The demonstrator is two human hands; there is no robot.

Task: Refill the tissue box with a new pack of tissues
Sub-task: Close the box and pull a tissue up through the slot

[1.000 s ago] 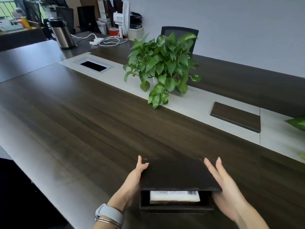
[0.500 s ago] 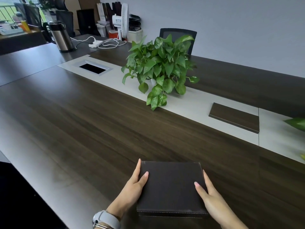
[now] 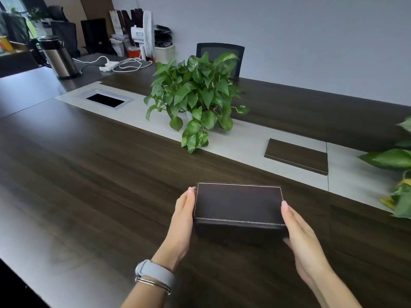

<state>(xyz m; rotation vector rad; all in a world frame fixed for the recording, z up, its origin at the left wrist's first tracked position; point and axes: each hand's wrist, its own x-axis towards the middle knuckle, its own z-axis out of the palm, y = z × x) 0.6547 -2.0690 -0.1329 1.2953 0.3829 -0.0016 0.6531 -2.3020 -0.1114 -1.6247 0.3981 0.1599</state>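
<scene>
Hands number two: the left hand (image 3: 181, 221) lies flat against the left end of the one dark tissue box (image 3: 238, 210), fingers pressed together and stretched along its side, while the right hand (image 3: 304, 241) cups the right end the same way, fingers together. One box only, closed and plain on top, sits between the palms on the near part of the dark wood table (image 3: 89, 174). Farther off stand one leafy potted plant (image 3: 198, 101) on the pale centre strip, one steel kettle (image 3: 58, 57), one white fan (image 3: 145, 34) and one wristwatch (image 3: 155, 274) on the left wrist.
</scene>
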